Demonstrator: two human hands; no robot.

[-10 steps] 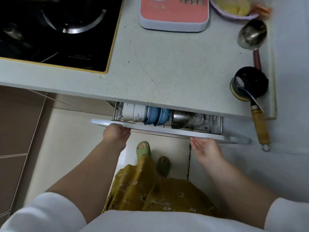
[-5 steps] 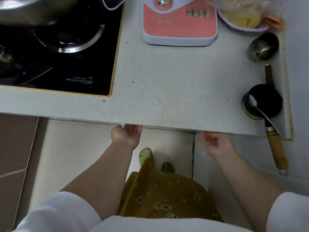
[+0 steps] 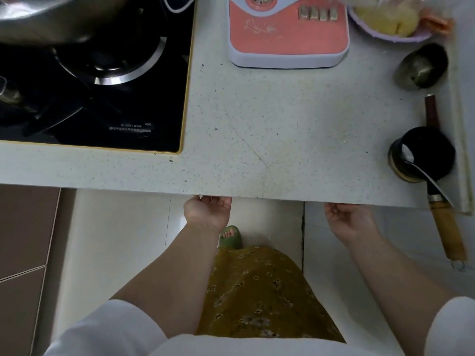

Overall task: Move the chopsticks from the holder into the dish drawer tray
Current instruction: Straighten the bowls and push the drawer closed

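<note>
Both hands are tucked up under the front lip of the counter, palms up. Left hand and right hand have their fingertips hidden under the edge, so can't tell if they're gripping anything or just resting there. No chopsticks, holder or drawer tray showing anywhere from this angle. Up top there's a black stove, a pink appliance, and a ladle off to the right.

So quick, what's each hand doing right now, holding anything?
Left hand: open, palm up, fingers hidden under the counter edge, nothing visibly held.
Right hand: the same.
</note>
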